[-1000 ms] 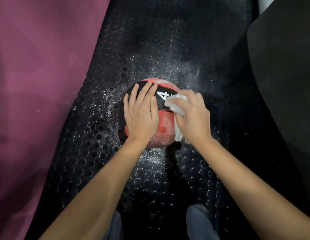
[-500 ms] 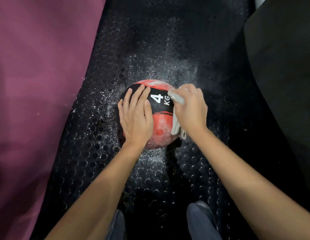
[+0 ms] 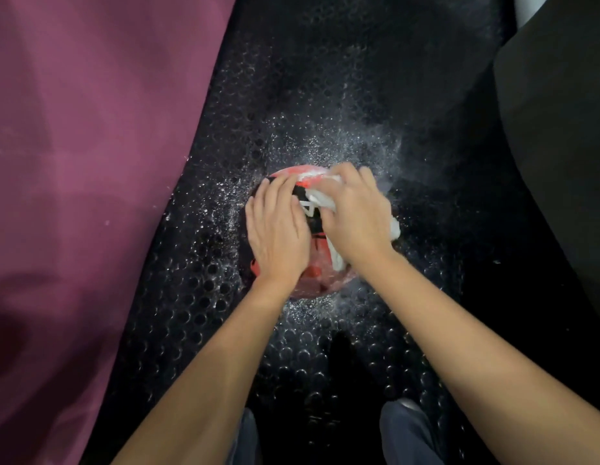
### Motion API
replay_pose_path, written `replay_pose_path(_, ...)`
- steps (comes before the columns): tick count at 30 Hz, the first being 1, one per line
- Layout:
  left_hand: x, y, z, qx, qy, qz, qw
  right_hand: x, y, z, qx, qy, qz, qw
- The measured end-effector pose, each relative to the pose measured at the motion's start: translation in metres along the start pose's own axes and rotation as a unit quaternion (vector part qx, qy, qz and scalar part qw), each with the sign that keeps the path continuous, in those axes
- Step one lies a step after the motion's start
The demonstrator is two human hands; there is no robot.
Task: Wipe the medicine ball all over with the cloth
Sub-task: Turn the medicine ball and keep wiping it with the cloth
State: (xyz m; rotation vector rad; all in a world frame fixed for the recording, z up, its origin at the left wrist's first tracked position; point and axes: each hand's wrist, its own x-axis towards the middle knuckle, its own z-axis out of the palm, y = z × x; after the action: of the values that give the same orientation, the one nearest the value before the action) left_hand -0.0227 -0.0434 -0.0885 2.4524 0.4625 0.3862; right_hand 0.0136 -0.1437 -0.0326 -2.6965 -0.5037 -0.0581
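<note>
From the head view, the red-and-black medicine ball (image 3: 320, 280) sat on a black studded mat (image 3: 198, 313) dusted with white powder (image 3: 352, 142). The left hand (image 3: 278, 234) lay flat on the ball's left side, fingers straight. The right hand (image 3: 353, 216) pressed a bunched white cloth (image 3: 320, 199) against the ball's top right, fingers curled over it. A maroon sheet (image 3: 90, 162) lay left of the ball.

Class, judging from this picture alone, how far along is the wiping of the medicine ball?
Midway. Left hand steadies the medicine ball; right hand presses the white cloth on top. White smears remain at its far rim, powder on the mat; the underside is hidden.
</note>
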Motion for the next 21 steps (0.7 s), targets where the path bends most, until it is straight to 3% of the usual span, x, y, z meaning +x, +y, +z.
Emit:
replay_pose_path(3,0.003,0.003,0.003,-0.005,0.006,0.003,1.0,0.005,0.001,0.001,-0.011,-0.019,-0.028,0.999)
replay_pose_path(8,0.005,0.004,0.002,-0.013,0.013,0.004,1.0,-0.023,0.038,-0.001,0.079,0.024,0.096,0.992)
replay_pose_path(13,-0.002,0.005,0.004,-0.002,0.006,0.016,1.0,-0.006,0.004,0.007,0.023,0.029,0.001,0.999)
replay_pose_path(19,0.003,0.002,0.002,-0.019,0.012,0.007,1.0,-0.026,0.04,0.002,0.066,0.035,0.105,0.992)
replay_pose_path(21,0.001,0.003,0.004,-0.012,0.013,0.008,1.0,-0.021,0.025,0.006,0.059,0.038,0.092,0.993)
